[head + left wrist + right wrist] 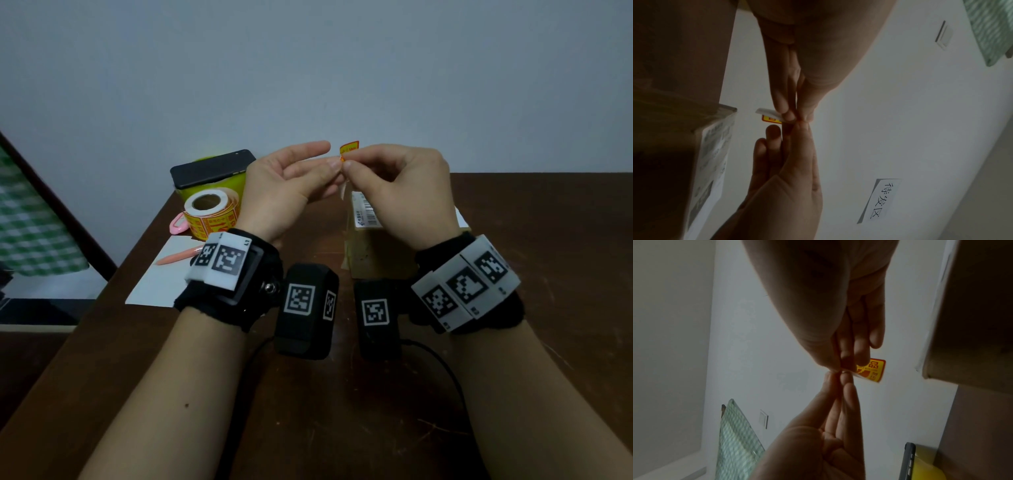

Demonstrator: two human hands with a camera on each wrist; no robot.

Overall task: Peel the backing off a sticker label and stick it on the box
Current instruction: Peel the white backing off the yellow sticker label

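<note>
Both hands are raised above the table, fingertips together. My left hand (334,164) and my right hand (348,167) each pinch a small yellow-and-red sticker label (349,149) with its white backing (343,190). The label stands up above the fingertips and the backing hangs below them. In the left wrist view the label (771,119) and a curled white flap of backing (766,111) show beside the fingers. The right wrist view shows the label's printed face (874,369). The cardboard box (376,253) stands on the table beneath my right hand and carries a white shipping label (368,210).
A roll of the same stickers (209,214) sits at the table's back left. Behind it a black phone (212,168) lies on a yellow container. A pink clip (178,224), a pink pen (178,255) and a white sheet (161,281) lie near the left edge of the brown table (548,257).
</note>
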